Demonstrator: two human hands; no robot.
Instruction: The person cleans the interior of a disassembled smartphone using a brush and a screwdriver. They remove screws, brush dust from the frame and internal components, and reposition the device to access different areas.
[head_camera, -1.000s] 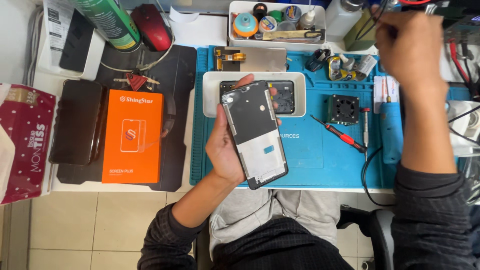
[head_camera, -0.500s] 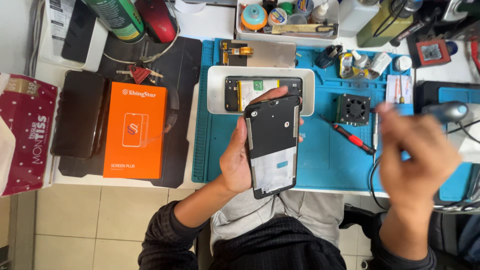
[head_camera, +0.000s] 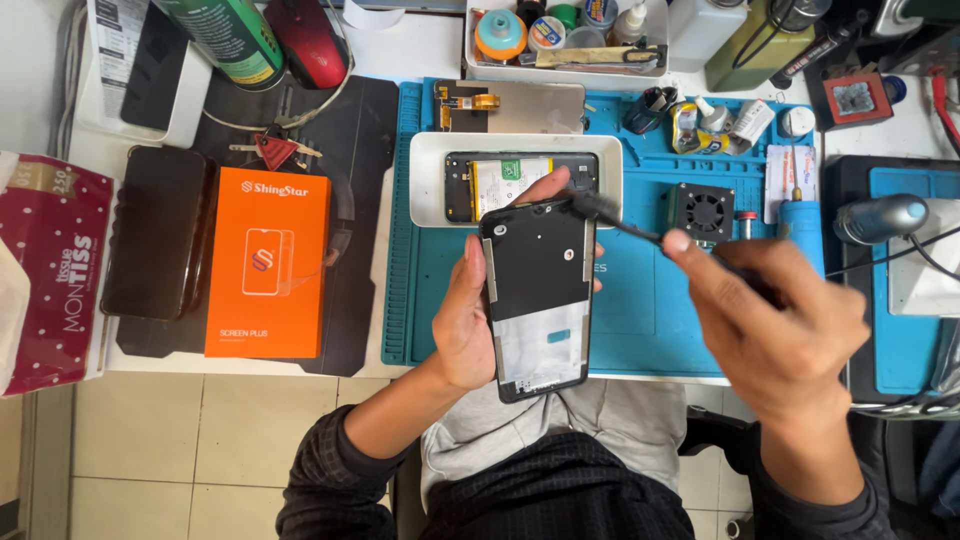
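Observation:
My left hand (head_camera: 462, 320) grips a black phone frame (head_camera: 538, 295), held upright over the front edge of the blue work mat (head_camera: 640, 310); its lower part shows a pale patch. My right hand (head_camera: 775, 320) holds a thin black brush-like tool (head_camera: 625, 222) whose tip touches the frame's top right corner. Behind the frame stands a white tray (head_camera: 428, 180) with an opened phone body (head_camera: 505, 180) and its battery inside.
An orange box (head_camera: 266, 262) and a dark phone (head_camera: 158, 232) lie on a black mat at left, next to a red tissue pack (head_camera: 50, 270). A screen panel (head_camera: 515, 106), a small fan (head_camera: 703, 210), a parts bin (head_camera: 560, 35) and bottles crowd the back.
My right hand came down from the far right shelf and now holds a black tool against the frame's top corner. The left hand kept hold of the frame, shifting it slightly right.

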